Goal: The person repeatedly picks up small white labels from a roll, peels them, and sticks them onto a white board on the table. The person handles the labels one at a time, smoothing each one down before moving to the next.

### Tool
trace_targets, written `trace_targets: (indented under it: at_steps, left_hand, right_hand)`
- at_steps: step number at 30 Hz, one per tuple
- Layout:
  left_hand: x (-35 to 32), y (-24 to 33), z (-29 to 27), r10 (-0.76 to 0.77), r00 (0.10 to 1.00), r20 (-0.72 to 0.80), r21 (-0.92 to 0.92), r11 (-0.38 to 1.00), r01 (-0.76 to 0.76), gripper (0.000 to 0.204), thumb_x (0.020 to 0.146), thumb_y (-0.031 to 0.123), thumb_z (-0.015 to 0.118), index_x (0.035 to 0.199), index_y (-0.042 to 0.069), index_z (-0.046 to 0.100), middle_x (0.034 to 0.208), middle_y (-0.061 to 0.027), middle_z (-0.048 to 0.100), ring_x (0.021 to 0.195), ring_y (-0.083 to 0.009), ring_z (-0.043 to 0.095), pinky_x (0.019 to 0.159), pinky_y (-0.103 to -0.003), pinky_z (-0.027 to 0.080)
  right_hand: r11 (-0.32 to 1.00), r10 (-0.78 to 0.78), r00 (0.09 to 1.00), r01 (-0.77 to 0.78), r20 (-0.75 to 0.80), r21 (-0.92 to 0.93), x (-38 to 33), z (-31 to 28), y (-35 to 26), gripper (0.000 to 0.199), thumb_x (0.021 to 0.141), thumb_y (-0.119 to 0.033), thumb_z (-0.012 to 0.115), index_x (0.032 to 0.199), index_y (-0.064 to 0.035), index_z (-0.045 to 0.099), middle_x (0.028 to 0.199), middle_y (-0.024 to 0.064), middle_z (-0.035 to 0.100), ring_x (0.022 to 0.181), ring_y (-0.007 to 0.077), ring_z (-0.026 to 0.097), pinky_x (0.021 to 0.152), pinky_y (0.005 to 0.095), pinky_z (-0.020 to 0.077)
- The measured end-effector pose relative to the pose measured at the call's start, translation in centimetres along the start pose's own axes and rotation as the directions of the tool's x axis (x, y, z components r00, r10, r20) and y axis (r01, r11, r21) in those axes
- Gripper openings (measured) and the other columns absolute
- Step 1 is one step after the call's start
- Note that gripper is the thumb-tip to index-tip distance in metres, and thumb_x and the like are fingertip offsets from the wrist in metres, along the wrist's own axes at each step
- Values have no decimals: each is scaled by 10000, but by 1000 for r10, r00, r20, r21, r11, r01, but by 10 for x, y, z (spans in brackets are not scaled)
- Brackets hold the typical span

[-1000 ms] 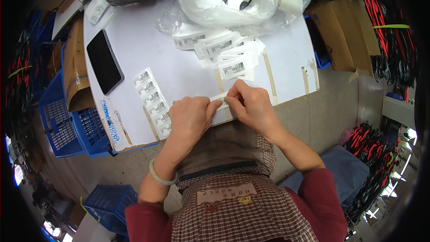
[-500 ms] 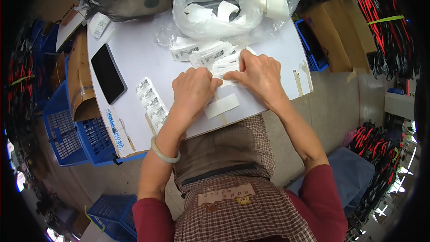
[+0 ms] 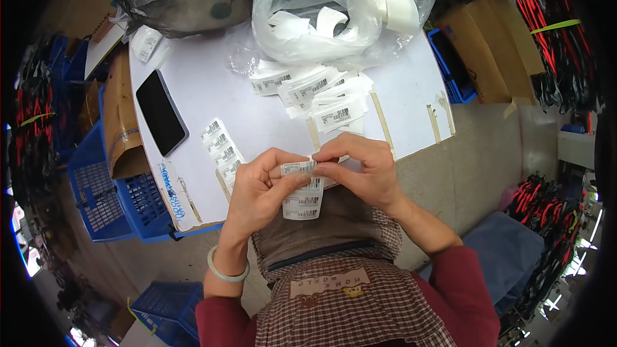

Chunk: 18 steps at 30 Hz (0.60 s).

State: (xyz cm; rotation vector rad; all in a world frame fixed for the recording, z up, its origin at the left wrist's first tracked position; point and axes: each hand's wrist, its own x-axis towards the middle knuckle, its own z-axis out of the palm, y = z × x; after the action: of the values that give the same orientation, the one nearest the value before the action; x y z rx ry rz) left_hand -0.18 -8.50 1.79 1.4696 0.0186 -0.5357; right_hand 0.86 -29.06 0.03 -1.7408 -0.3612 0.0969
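Close to the table's near edge, my left hand [image 3: 257,194] pinches a short strip of white barcode labels [image 3: 301,205] between thumb and fingers. The strip hangs down in front of my apron. My right hand [image 3: 361,170] is closed at its upper right corner, thumb and forefinger pressed together there. Whether a single label is lifting off is hidden by the fingertips. Beyond both hands lies a loose pile of white printed tags [image 3: 334,110]. Another strip of barcode labels [image 3: 218,144] rests on the table, left of my left hand.
A black phone [image 3: 161,114] lies at the table's left. At the back are a clear plastic bag [image 3: 273,0] with white tags, a white roll [image 3: 400,6] and a dark plastic bag [image 3: 186,0]. Cardboard boxes [image 3: 491,45] and blue crates [image 3: 96,186] flank the table.
Both hands have drawn back from the tag pile toward me, uncovering it. They now hold the label strip. The blank white piece between them on the table no longer shows there.
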Motion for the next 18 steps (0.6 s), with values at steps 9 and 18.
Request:
trace_targets:
  at_steps: [9, 18]
  left_hand:
    - [-24, -25, -19, -204, 970, -131, 241, 943, 231, 105, 872, 51, 699, 897, -29, 637, 776, -61, 690, 651, -85, 614, 577, -211, 481]
    - [12, -32, 3, -27, 990, -141, 736, 666, 123, 322, 902, 250, 649, 753, -34, 681, 524, -148, 551, 447, -210, 531, 481, -337, 400]
  right_hand:
    - [913, 273, 961, -243, -49, 328, 8, -39, 0, 98, 824, -18, 730, 888, -9, 656, 1061, 142, 660, 873, 140, 652, 759, 246, 506]
    - [861, 505, 854, -489, 123, -137, 5, -11, 12, 113, 872, -54, 669, 831, 22, 594, 609, 58, 614, 524, 100, 547, 488, 270, 424]
